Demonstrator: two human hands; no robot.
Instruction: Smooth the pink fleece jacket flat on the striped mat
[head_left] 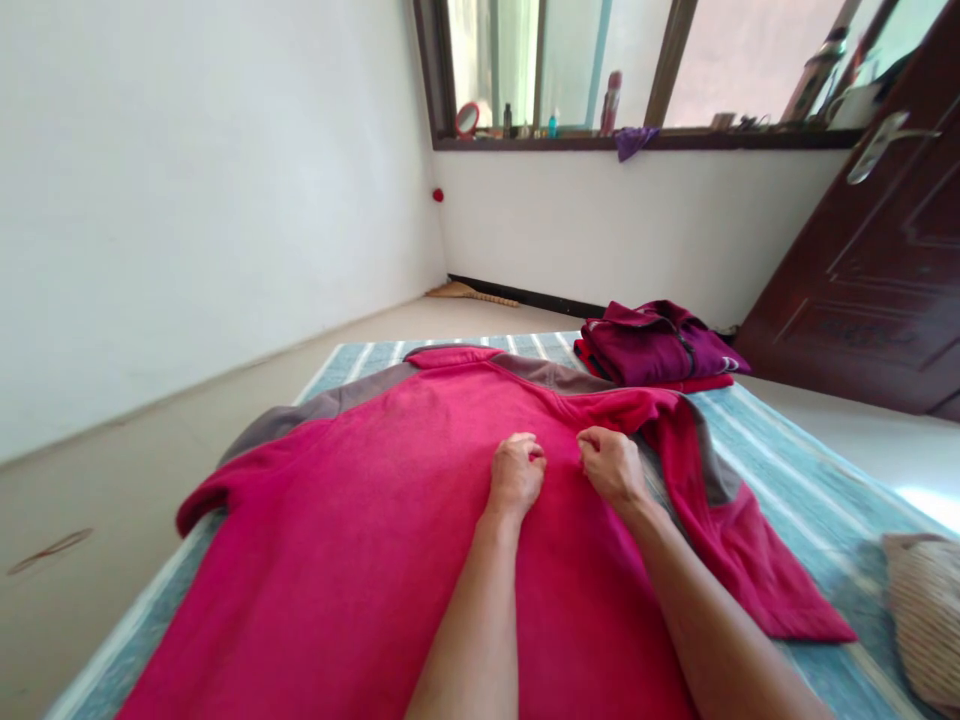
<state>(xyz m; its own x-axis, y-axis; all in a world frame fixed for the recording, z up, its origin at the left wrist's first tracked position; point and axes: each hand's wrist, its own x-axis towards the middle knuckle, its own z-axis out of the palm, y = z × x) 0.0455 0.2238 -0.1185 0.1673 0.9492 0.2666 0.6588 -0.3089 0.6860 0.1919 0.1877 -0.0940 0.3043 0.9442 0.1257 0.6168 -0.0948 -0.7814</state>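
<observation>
A pinkish-red jacket (360, 520) with grey shoulder panels lies spread flat, its collar at the far end. Its left sleeve bends down over the edge of the striped surface, while the right sleeve (757, 560) stretches toward the lower right. Over the middle of the upper part is my left hand (519, 470), its fingers curled closed. Just to the right, near the jacket's right shoulder, my right hand (613, 465) has its fingers pressed together. No fabric is visibly lifted at either hand, and the inside of both grips is hidden.
The jacket lies on a blue-green striped cover (780, 450). Folded purple and red clothes (660, 345) are stacked at the far right corner. A beige knitted item (926, 610) sits at the right edge. A broom (469, 292) lies on the floor by the wall; a dark red door (862, 290) stands right.
</observation>
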